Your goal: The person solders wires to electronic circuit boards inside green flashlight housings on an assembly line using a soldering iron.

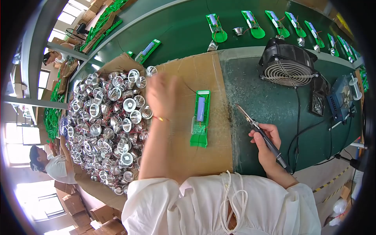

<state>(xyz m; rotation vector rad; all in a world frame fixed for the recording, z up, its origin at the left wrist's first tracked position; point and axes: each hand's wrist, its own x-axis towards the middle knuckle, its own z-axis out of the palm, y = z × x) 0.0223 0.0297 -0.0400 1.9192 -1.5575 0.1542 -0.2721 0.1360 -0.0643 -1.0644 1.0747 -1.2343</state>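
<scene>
My right hand (266,143) grips a soldering iron (258,129) by its dark handle, its tip pointing up and left over the dark green bench. Smeared by motion, my left hand (161,92) is above the cardboard, beside a heap of shiny reflector cups (113,117). One reflector cup (151,71) shows right at its fingers; whether they hold it I cannot tell. Between my hands lies a green plastic housing (203,145) with a purple cylindrical battery (201,109) and a small circuit board (199,127) in it. A thin dark wire runs out from its upper end.
A black fan (289,64) with a round grille stands at the back right, near a blue soldering station (340,98). Beyond the bench edge, a green belt (180,33) carries several similar housings (253,25). Cardboard (182,156) covers the bench's left part. Other people are at the far left.
</scene>
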